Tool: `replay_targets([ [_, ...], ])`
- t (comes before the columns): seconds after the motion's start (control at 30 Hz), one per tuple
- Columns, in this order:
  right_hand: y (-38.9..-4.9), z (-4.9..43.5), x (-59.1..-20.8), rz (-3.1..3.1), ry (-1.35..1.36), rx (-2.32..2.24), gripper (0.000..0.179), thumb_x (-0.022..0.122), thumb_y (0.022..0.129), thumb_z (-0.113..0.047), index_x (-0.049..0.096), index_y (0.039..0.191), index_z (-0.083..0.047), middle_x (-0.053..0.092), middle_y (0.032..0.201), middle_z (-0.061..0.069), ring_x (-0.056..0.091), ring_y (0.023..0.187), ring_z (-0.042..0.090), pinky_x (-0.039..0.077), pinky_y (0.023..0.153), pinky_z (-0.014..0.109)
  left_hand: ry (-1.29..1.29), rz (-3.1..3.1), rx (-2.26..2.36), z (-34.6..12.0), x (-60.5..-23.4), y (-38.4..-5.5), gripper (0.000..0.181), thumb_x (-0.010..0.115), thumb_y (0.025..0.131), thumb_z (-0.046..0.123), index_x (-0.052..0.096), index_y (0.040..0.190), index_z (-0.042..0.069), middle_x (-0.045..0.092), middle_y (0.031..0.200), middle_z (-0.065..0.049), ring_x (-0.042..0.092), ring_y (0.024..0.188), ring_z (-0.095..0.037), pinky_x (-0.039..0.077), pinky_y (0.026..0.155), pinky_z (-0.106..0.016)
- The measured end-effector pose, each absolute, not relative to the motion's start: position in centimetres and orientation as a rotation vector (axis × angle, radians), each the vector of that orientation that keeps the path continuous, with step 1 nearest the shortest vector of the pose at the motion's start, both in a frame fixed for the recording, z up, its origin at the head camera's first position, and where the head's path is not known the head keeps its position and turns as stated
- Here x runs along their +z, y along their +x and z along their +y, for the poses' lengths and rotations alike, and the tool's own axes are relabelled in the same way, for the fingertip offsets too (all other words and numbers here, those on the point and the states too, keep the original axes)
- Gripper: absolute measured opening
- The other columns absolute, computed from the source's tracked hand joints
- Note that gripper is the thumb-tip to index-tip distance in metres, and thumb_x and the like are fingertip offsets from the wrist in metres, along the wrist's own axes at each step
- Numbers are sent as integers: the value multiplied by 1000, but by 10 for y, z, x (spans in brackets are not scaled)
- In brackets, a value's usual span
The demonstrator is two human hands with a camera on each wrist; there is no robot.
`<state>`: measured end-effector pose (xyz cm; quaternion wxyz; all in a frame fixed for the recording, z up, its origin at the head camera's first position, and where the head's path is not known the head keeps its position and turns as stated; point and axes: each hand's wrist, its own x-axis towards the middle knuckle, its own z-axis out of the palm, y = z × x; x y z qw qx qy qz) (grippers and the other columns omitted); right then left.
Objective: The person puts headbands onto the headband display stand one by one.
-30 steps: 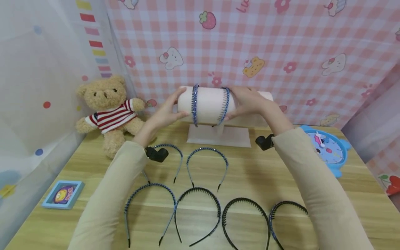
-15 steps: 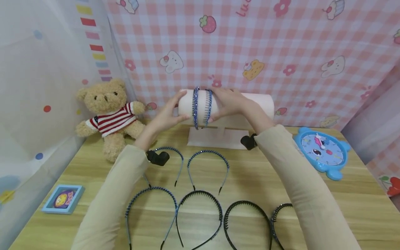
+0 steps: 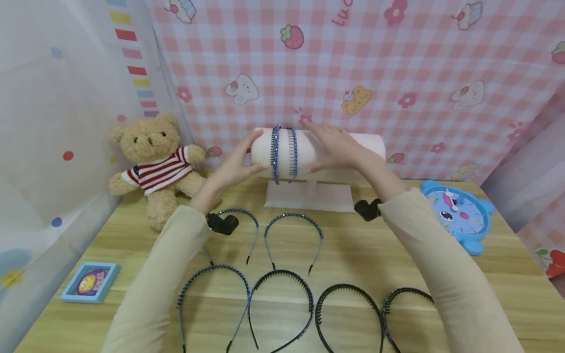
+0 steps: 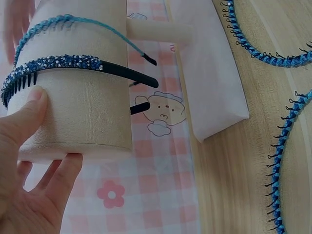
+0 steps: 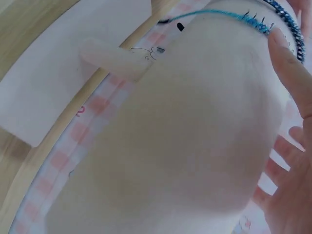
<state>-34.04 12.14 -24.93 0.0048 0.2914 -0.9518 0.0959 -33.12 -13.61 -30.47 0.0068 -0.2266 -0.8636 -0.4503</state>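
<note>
A white cylindrical headband stand (image 3: 340, 152) lies sideways on a post and flat base. Near its left end sits a dark-toothed headband with blue rhinestones (image 4: 68, 63). Just right of that is a lighter blue headband (image 3: 293, 154), its tips hanging below the roll in the left wrist view. My left hand (image 3: 232, 164) grips the roll's left end, thumb on the front and fingers at the end face. My right hand (image 3: 337, 147) is spread around the top and front of the roll, a small gap right of the lighter headband. In the right wrist view its thumb (image 5: 287, 61) points at that headband.
Blue headbands (image 3: 294, 214) and black-toothed headbands (image 3: 348, 286) lie on the wooden table in front. A teddy bear (image 3: 152, 157) sits at left, a blue framed picture (image 3: 90, 283) below it. A blue clock (image 3: 459, 213) lies right. Checked cloth hangs behind.
My right hand slid the lighter blue headband left along the roll toward the rhinestone one. It then let go and moved back slightly right. My left hand stays on the end.
</note>
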Motion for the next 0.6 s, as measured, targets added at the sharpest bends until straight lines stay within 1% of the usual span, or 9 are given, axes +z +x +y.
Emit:
replay_targets([
  [0.07,-331,131,-251,-2935,905,389,103,77,67,-45,18,146,-15,28,148,14,29,135,33,23,111,53,-696,-2702,-1438,-136,-303,-330,82,66,82,12,17,146,23,14,154,-6,32,132,-31,32,109,-46],
  [0.17,-316,143,-259,-2754,927,491,82,77,72,-36,36,138,-10,38,140,17,38,127,33,32,107,48,-678,-2706,-1460,-136,-301,-330,83,66,81,11,16,146,24,15,153,-6,32,132,-30,32,109,-47],
  [0.23,-306,149,-266,-2606,940,525,63,75,75,-29,49,127,-5,47,127,18,46,116,31,41,98,44,-668,-2714,-1458,-136,-301,-330,84,67,81,12,16,146,26,16,153,-5,32,133,-29,32,109,-46],
  [0.3,-297,153,-274,-2504,966,569,44,73,77,-22,58,113,-3,56,109,15,53,99,26,48,85,38,-670,-2719,-1451,-136,-301,-330,83,67,82,13,16,146,26,16,153,-5,32,133,-29,32,109,-46],
  [0.37,-290,155,-281,-2499,1038,632,27,71,79,-16,62,101,-3,61,92,10,56,83,20,50,72,32,-670,-2719,-1449,-136,-301,-331,83,67,82,14,16,146,26,16,153,-5,32,133,-29,33,108,-45],
  [0.4,-286,155,-285,-2542,1078,646,22,70,80,-15,63,98,-4,62,85,7,56,77,17,50,67,29,-674,-2716,-1451,-136,-302,-331,83,67,82,14,16,146,26,16,153,-5,32,133,-29,33,108,-46],
  [0.43,-283,155,-290,-2610,1117,630,18,69,80,-16,64,95,-7,63,81,3,56,72,13,50,63,26,-671,-2720,-1451,-136,-303,-331,83,67,82,14,16,146,27,16,153,-4,31,133,-29,32,109,-46],
  [0.5,-279,153,-302,-2776,1208,561,17,68,82,-19,66,96,-10,65,76,-1,57,67,8,49,59,23,-661,-2724,-1454,-136,-304,-331,83,67,82,14,16,146,28,16,153,-4,31,133,-29,31,109,-46],
  [0.6,-275,149,-322,-3019,1262,360,25,64,84,-25,65,104,-11,67,80,-1,59,68,7,50,60,21,-656,-2731,-1440,-134,-304,-330,83,67,81,15,16,146,28,16,153,-4,31,133,-29,29,110,-47],
])
